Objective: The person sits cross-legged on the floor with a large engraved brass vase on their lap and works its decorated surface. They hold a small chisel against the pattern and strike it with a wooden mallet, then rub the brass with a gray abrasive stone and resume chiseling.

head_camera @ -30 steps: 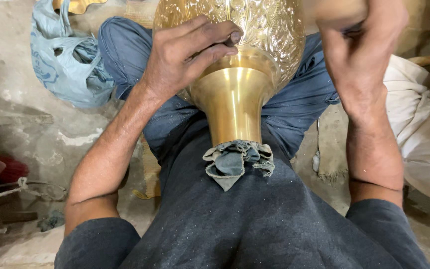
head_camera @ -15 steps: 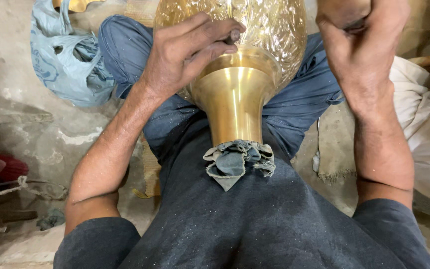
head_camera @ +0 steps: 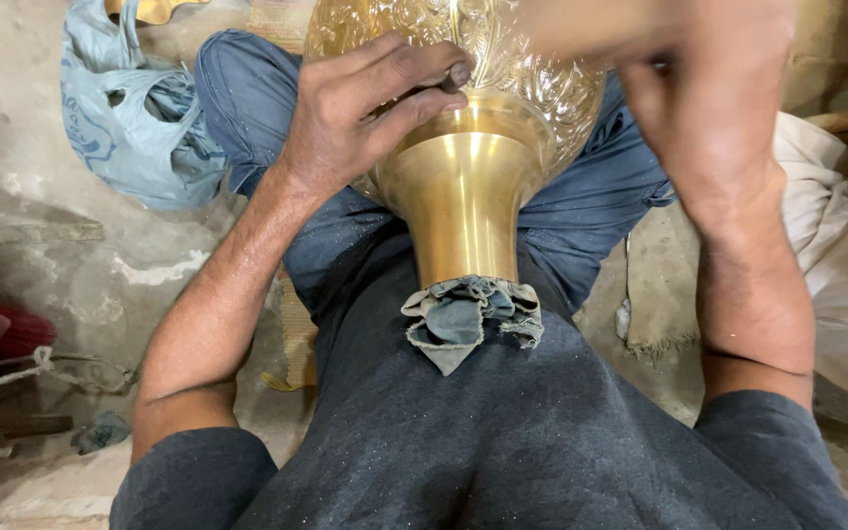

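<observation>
Bracing a large brass vase (head_camera: 463, 186) against the body, a seated worker presses its narrow neck into a folded scrap of grey cloth (head_camera: 470, 324) bunched on a dark shirt (head_camera: 463, 451), the vessel lying across the lap and pointing away from the camera. Just past the smooth flared neck, the left hand (head_camera: 365, 118) curls over the shoulder of the vase where plain metal meets embossed floral relief; its fingers are closed down around a small dark tool or punch, the tip barely showing at the fingertips (head_camera: 458, 77). The right hand (head_camera: 699, 108) is raised above the patterned belly, blurred with motion, and whether it grips anything cannot be told from this view.

Compared with a second ago, the left hand has hardly shifted on the shoulder of the vase, while the right hand has swung from the upper edge of view down and inward toward the brass. That reads as a striking or working stroke repeated at one spot on the relief, with the vase itself held steady.

Beyond the blue-trousered knees (head_camera: 247, 88) lie a pale blue plastic bag (head_camera: 134, 128) on the dusty concrete floor (head_camera: 41, 236), and white sacking (head_camera: 836, 255) to the right.
</observation>
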